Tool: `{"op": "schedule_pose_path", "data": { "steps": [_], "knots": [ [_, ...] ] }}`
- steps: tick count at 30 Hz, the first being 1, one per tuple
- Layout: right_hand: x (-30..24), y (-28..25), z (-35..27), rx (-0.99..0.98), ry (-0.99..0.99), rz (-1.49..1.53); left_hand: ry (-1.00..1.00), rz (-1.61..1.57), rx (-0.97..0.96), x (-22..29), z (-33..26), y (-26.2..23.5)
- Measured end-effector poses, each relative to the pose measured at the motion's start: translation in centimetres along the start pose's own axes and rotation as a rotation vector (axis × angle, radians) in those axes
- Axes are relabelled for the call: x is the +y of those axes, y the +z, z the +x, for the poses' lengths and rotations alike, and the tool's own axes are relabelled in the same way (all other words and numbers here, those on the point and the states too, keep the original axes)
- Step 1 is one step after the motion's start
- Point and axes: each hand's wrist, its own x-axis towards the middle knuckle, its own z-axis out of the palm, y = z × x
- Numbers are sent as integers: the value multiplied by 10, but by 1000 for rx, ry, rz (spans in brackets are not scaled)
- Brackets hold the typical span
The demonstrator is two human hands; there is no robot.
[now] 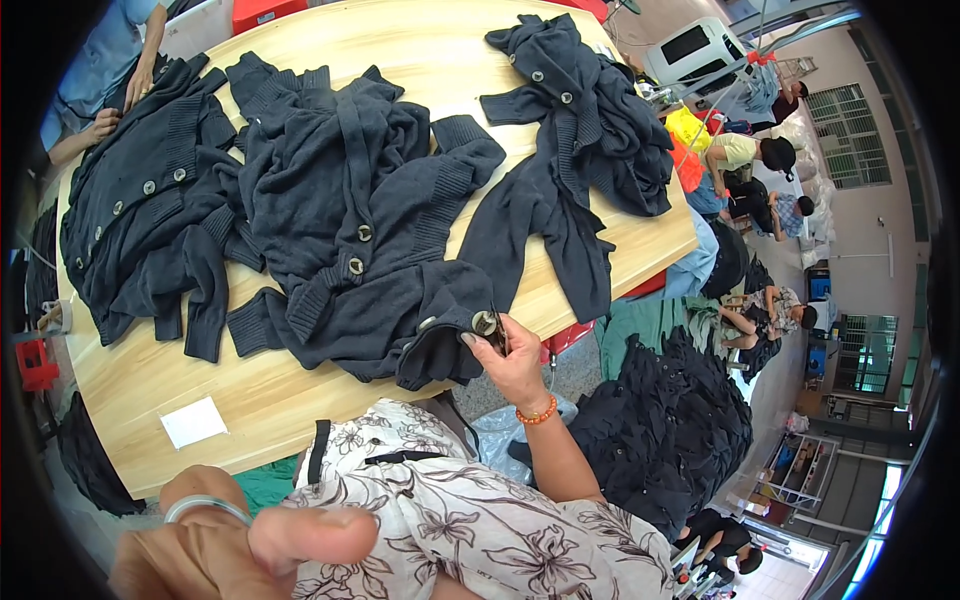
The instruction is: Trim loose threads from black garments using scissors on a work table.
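A dark charcoal knit cardigan [330, 190] with large buttons lies spread on the pale wooden table before me. My right hand [513, 365], wearing an orange bead bracelet, is closed at its near right edge. Thumb and fingers pinch the edge beside a button [485, 323]. Something small, dark and metallic, perhaps thread snips, shows among those fingers, partly hidden. My left hand [215, 550] is raised close to the camera at the lower left, with a pale bangle on its wrist. Its thumb sticks out, apart from the bent fingers, and nothing shows in it.
Similar cardigans lie at left [150, 200] and far right [590, 120] on the table [270, 400]. A co-worker's hands [105, 125] touch the left one. A white paper [195, 423] rests near the front edge. Dark garments [670, 430] are heaped beyond my right arm; several people work farther off.
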Motion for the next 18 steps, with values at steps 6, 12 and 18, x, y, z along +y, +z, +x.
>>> {"op": "schedule_pose_path", "data": {
  "steps": [6,12,18],
  "knots": [
    [5,2,1,10,-15,-7,512,-7,197,-29,-55,2],
    [5,2,0,27,-4,1,555,-940,-131,-34,-57,9],
    [10,2,1,21,-19,20,512,-1866,-473,-34,-55,15]
  ]
}}
